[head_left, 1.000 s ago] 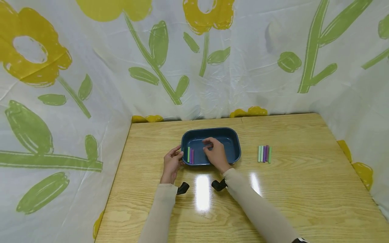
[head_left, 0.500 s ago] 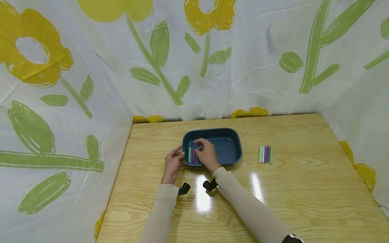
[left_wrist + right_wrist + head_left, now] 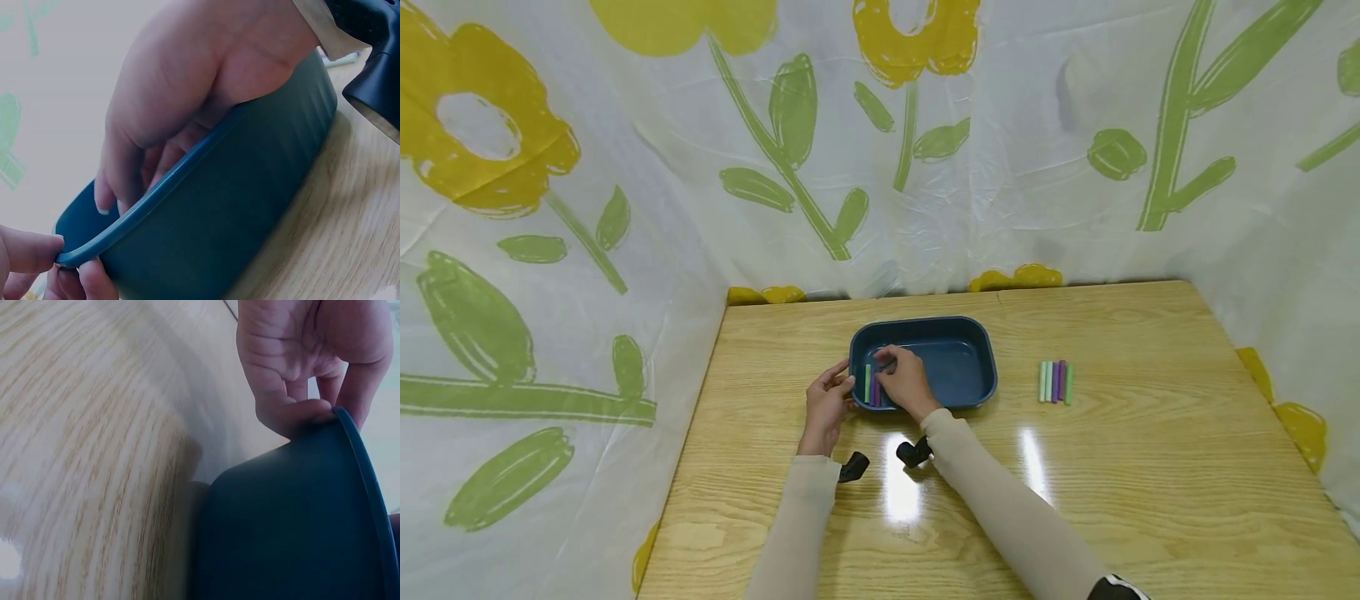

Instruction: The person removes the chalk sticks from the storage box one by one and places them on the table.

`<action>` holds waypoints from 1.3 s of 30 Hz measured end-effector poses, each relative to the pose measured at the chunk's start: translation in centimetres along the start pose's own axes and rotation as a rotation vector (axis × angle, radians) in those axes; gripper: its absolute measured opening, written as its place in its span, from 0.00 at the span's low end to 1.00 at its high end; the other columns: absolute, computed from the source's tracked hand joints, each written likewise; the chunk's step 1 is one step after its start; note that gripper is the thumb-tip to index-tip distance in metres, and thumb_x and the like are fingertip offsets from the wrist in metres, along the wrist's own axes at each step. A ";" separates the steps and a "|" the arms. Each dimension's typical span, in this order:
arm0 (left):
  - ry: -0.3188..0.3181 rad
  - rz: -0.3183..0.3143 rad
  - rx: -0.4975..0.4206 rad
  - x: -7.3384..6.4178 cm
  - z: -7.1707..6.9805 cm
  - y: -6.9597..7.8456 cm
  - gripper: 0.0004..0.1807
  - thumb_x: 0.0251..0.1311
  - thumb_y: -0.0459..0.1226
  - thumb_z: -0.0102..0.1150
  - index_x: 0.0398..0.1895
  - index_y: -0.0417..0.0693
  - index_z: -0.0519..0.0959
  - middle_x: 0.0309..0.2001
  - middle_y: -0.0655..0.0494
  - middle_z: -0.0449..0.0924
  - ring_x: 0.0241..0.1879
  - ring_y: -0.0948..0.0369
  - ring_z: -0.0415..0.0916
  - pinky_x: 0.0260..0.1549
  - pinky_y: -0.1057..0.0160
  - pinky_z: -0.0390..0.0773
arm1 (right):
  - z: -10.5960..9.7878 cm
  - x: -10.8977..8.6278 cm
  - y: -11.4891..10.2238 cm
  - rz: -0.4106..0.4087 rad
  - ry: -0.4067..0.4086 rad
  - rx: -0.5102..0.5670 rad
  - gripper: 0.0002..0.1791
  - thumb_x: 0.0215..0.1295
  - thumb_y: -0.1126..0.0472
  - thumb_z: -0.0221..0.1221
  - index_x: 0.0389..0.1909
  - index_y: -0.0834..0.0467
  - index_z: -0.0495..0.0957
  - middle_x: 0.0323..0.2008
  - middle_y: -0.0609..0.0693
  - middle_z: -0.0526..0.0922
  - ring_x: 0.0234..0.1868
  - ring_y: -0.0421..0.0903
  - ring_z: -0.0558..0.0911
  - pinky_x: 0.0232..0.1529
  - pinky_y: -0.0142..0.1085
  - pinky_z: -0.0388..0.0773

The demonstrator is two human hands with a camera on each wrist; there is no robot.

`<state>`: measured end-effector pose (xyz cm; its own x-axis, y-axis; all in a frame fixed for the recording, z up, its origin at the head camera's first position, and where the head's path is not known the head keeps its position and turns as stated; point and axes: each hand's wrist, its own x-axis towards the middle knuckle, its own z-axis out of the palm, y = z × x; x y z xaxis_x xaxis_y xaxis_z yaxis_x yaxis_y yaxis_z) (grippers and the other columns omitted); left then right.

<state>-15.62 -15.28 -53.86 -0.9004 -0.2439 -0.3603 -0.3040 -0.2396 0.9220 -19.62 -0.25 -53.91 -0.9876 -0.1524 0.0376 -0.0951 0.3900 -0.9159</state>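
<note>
A dark blue rectangular tray [image 3: 964, 360] sits on the wooden table. My left hand [image 3: 825, 407] pinches its left rim, thumb on one side and fingers on the other, as the left wrist view shows at the tray wall [image 3: 206, 219]. Inside the tray's left end, a green stick [image 3: 868, 383] like chalk lies beside purple ones [image 3: 877, 395]. My right hand [image 3: 907, 385] reaches in over the front rim, fingers bent downward, fingertips right by the purple sticks. The tray wall hides those fingertips in the left wrist view, so I cannot tell whether they pinch a stick.
To the tray's right, several sticks [image 3: 1056, 383] in pale green, purple and green lie side by side on the table [image 3: 1150, 467]. A flower-printed white cloth [image 3: 1000, 167] hangs behind and along both sides. Black camera mounts [image 3: 853, 467] stick out at the wrists.
My right hand has moved left inside the tray, from its middle to the sticks at the left end, slowing lately. The left hand keeps its hold on the rim.
</note>
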 end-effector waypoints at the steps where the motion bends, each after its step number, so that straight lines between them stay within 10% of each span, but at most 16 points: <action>1: 0.001 0.000 -0.001 0.0 0.0 0.0 0.21 0.75 0.25 0.56 0.69 0.36 0.78 0.38 0.56 0.73 0.33 0.61 0.74 0.26 0.68 0.78 | -0.1 0.0 0.0 0.008 -0.015 -0.011 0.15 0.62 0.77 0.66 0.50 0.67 0.85 0.45 0.62 0.88 0.43 0.57 0.89 0.49 0.48 0.87; 13: -0.003 -0.016 0.008 -0.1 -0.2 -0.1 0.21 0.75 0.26 0.56 0.69 0.36 0.78 0.39 0.55 0.72 0.33 0.62 0.73 0.27 0.68 0.77 | -0.3 0.2 0.0 0.129 -0.213 -0.205 0.22 0.59 0.75 0.67 0.56 0.69 0.84 0.46 0.62 0.87 0.49 0.56 0.84 0.55 0.49 0.82; 25: -0.004 -0.016 0.016 0.0 -0.1 0.2 0.21 0.75 0.27 0.57 0.69 0.38 0.78 0.40 0.55 0.73 0.34 0.61 0.74 0.28 0.68 0.78 | -0.1 0.1 -0.1 0.115 -0.164 -0.181 0.11 0.63 0.73 0.69 0.45 0.66 0.81 0.36 0.57 0.86 0.36 0.48 0.82 0.39 0.40 0.82; 35: -0.003 -0.014 0.014 -0.1 0.0 0.5 0.21 0.76 0.27 0.56 0.69 0.37 0.78 0.40 0.55 0.73 0.33 0.61 0.74 0.28 0.67 0.79 | -0.3 0.2 0.3 -0.033 -0.031 0.085 0.16 0.69 0.74 0.65 0.56 0.68 0.83 0.44 0.62 0.88 0.42 0.56 0.89 0.45 0.46 0.87; 39: -0.009 -0.019 0.013 0.0 0.1 0.3 0.21 0.76 0.27 0.56 0.70 0.36 0.77 0.40 0.54 0.73 0.33 0.61 0.75 0.27 0.68 0.78 | -1.2 0.1 0.6 0.041 -0.023 0.310 0.18 0.71 0.73 0.64 0.60 0.67 0.83 0.47 0.63 0.88 0.46 0.53 0.88 0.46 0.40 0.87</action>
<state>-15.73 -15.26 -53.62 -0.8971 -0.2306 -0.3768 -0.3253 -0.2322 0.9166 -19.88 1.06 -54.01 -0.9864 -0.1639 -0.0079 -0.0088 0.1009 -0.9949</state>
